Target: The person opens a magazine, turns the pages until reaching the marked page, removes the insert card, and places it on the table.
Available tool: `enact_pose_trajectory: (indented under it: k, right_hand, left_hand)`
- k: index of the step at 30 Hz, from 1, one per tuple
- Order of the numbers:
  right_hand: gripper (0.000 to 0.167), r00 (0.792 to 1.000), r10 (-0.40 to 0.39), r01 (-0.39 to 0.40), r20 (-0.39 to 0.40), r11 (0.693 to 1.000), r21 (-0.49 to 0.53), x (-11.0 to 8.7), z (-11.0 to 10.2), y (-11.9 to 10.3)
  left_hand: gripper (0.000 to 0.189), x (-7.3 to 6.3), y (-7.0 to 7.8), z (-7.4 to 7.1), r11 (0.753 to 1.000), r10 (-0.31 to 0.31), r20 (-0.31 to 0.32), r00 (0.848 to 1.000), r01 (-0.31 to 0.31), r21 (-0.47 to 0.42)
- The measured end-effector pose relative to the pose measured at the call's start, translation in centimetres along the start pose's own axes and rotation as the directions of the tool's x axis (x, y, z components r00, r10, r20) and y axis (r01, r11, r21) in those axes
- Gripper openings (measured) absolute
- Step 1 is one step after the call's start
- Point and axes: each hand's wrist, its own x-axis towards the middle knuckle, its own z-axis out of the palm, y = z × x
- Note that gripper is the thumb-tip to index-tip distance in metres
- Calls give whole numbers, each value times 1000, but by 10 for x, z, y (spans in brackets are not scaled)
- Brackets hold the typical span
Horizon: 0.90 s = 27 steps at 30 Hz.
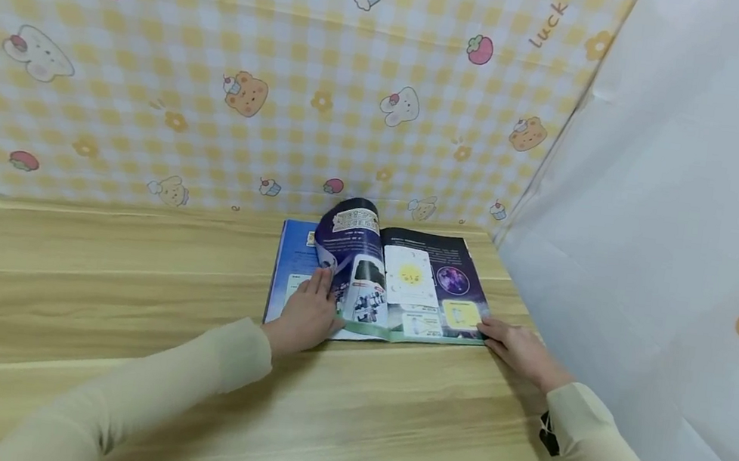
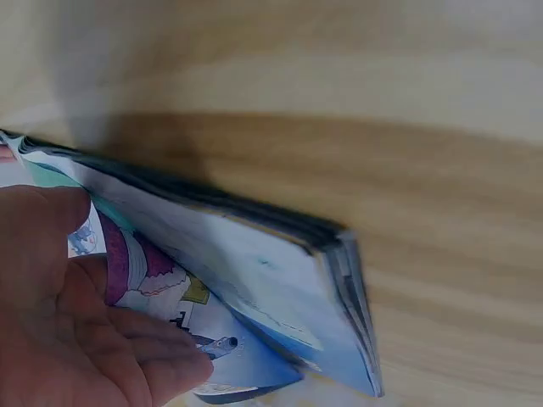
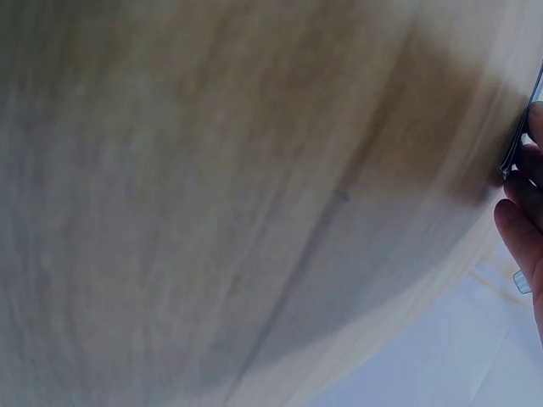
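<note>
An open book with colourful printed pages lies near the back of the table. One of its pages stands up in a curl over the left side. My left hand touches this curled page, its fingers stretched out; in the left wrist view the left hand lies palm-up against the printed sheet. At the book's lower right corner, my right hand pinches the edge. Only some fingertips of the right hand show in the right wrist view. A white card with a sun lies on the right page.
The wooden table reaches out to the left and in front of the book. A yellow checked cloth hangs right behind it. A white sheet closes off the right side, near the right arm.
</note>
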Motion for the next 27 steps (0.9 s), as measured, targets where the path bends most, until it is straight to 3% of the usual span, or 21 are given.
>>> enact_pose_trajectory:
  k: [12,21,27]
  right_hand:
    - [33,1000,-2,2,5,1000,24,4,2,5]
    - [34,1000,-11,11,-11,999,30,8,4,8]
    - [33,1000,-4,4,-15,999,33,11,6,8]
  left_hand:
    - [68,-21,-3,0,982,19,-42,999,-11,190]
    - [58,-35,-5,-3,948,84,-137,987,-36,316]
    - [48,-43,-9,-9,951,88,-150,985,-39,305]
